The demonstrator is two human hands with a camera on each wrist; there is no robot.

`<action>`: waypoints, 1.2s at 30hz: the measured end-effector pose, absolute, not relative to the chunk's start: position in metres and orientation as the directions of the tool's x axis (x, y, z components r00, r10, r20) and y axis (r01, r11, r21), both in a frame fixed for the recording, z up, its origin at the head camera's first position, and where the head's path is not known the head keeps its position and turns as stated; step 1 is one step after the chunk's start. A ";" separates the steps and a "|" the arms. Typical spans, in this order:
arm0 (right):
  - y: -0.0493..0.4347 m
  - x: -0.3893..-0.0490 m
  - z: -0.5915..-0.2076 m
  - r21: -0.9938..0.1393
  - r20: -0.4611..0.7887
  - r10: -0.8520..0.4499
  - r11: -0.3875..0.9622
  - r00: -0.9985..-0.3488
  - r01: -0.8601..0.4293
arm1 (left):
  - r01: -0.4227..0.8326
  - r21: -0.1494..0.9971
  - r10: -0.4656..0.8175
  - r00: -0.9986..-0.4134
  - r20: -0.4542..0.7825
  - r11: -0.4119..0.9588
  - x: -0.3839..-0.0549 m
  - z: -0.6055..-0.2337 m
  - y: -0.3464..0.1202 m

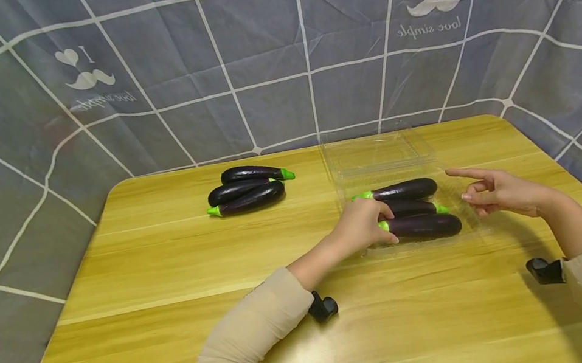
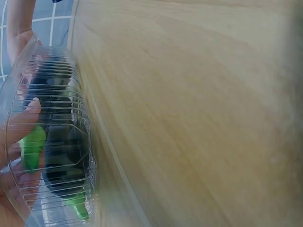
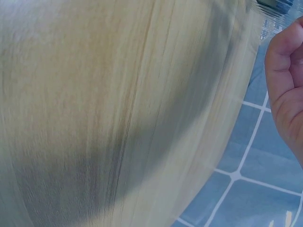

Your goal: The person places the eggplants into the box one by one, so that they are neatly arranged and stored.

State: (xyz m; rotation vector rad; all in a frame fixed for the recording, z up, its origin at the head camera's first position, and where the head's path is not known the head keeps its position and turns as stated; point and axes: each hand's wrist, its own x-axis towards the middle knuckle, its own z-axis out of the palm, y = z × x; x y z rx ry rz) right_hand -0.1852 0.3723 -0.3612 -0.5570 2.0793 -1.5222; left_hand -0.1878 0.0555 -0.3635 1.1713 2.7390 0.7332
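An open clear plastic container holds three dark eggplants with green stems. My left hand reaches over its left side and pinches the stem end of the nearest eggplant between thumb and fingers. Behind that one lie a middle eggplant and a far eggplant. In the left wrist view, the green stem sits between the fingers, seen through the ribbed plastic wall. My right hand is by the container's right edge, index finger extended and the other fingers loosely bent, with no eggplant in it.
The container's clear lid is folded back toward the curtain. Three more eggplants lie in a group to the left on the wooden table. A grey checked curtain stands behind the table and along its sides.
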 end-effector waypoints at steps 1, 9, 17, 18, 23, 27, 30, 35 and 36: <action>0.372 -0.185 -0.361 -0.956 -0.154 -0.592 0.292 -0.791 -0.033 | 0.664 0.456 0.699 -0.705 0.118 0.593 -0.188 -0.364 0.055; 0.372 -0.185 -0.361 -0.953 -0.161 -0.592 0.303 -0.790 -0.032 | 0.666 0.482 0.713 -0.692 0.112 0.570 -0.188 -0.362 0.054; 0.371 -0.185 -0.361 -0.942 -0.176 -0.584 0.335 -0.793 -0.037 | 0.587 0.647 0.700 -0.705 0.114 0.487 -0.192 -0.362 0.048; 0.371 -0.185 -0.361 -0.942 -0.176 -0.584 0.335 -0.792 -0.037 | 0.573 0.679 0.700 -0.704 0.120 0.459 -0.193 -0.361 0.047; 0.371 -0.184 -0.361 -0.943 -0.172 -0.586 0.330 -0.792 -0.040 | 0.503 0.816 0.701 -0.690 0.180 0.285 -0.199 -0.358 0.036; 0.371 -0.184 -0.361 -0.948 -0.163 -0.591 0.316 -0.790 -0.040 | 0.453 0.870 0.663 -0.715 0.224 0.195 -0.207 -0.356 0.024; 0.371 -0.184 -0.361 -0.949 -0.162 -0.592 0.313 -0.790 -0.040 | 0.407 0.895 0.621 -0.753 0.216 0.183 -0.211 -0.354 0.014; 0.371 -0.184 -0.361 -0.946 -0.169 -0.584 0.324 -0.794 -0.036 | 0.375 0.911 0.564 -0.795 0.222 0.171 -0.219 -0.354 -0.009; 0.371 -0.184 -0.360 -0.946 -0.168 -0.584 0.322 -0.794 -0.036 | 0.372 0.914 0.557 -0.799 0.226 0.162 -0.220 -0.354 -0.014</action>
